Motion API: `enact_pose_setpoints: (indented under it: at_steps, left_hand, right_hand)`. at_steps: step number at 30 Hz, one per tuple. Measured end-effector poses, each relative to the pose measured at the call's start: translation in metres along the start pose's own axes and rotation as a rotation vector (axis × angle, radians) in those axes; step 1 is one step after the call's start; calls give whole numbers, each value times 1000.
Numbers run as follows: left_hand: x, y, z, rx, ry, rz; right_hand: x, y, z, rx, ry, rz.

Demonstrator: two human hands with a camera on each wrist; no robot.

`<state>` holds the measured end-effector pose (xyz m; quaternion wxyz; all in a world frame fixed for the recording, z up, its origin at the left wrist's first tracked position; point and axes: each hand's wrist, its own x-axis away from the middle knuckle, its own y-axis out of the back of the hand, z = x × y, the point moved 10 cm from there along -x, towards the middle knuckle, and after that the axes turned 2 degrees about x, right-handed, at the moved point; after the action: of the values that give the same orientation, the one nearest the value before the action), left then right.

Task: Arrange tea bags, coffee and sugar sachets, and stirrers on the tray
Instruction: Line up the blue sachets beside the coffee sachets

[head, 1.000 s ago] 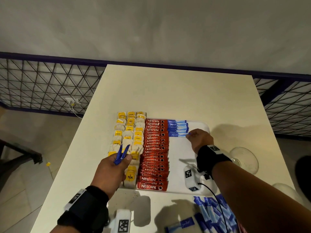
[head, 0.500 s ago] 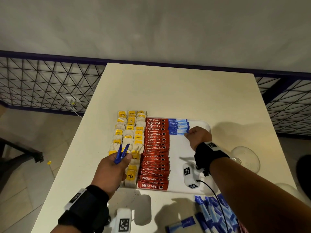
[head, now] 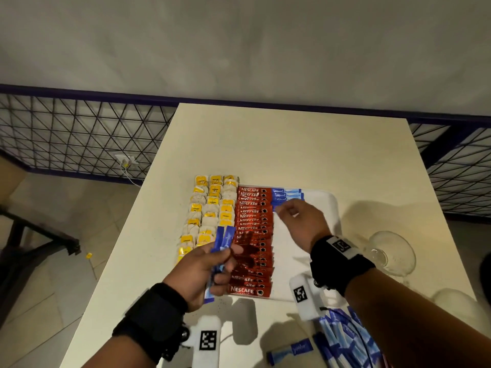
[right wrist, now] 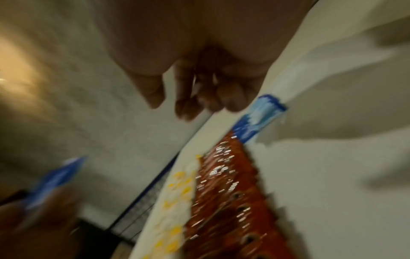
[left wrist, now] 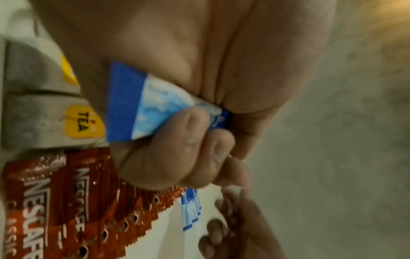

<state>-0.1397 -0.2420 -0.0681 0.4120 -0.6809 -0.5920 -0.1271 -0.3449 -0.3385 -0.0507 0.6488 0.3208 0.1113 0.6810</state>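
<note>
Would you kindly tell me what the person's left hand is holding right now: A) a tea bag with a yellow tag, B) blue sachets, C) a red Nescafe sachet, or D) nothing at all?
B: the left hand grips blue sachets above the tray's tea bags and red coffee sachets.

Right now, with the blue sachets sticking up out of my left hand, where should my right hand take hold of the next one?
Pinch one of the blue sachets by its free upper end, coming from the right with the right hand. The left hand grips their lower halves, and the tops fan apart, so one tip can probably be taken alone.
</note>
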Motion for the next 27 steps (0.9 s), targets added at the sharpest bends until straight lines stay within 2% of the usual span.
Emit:
enact_pose_setpoints:
  at_steps: [2,3,4,6,8,11,13,16,18,21,27]
  left_hand:
    - [1,-20,4,-23,37,91]
    - [3,-29,6,-37,46,127]
    - [3,-35,6,-49,47,152]
    - [5,-42,3,-72,12,144]
    - [6,-38,-5,-108,-70,71]
    - [7,-31,-12,-199,-178,-36]
    - [8,-37,-8,-299,-184,-44]
    - [13,-58,1,-557,-167,33]
    - [16,-64,-7,-639,-215,13]
    - [15,-55,-32,-523,-328,-95]
    - [13,-64,-31,-375,-283,-26]
  right_hand:
    - [30,-35,36,-147,122,286]
    - [41,-44,48,-200,169,364]
    - [46,-47,54,-235,209,376]
    - [48,-37,52,-285,214,293]
    - [47,-19,42,-320,165,188]
    - [50,-2,33,-371,113,143]
    - [54,3,33,-360,122,118]
    - [57,3,40,-333,157,146]
    - [60,-2,46,-290,184,230]
    - [66,-10,52,-172,234,331]
    - [64,-5,48,-275,202,276]
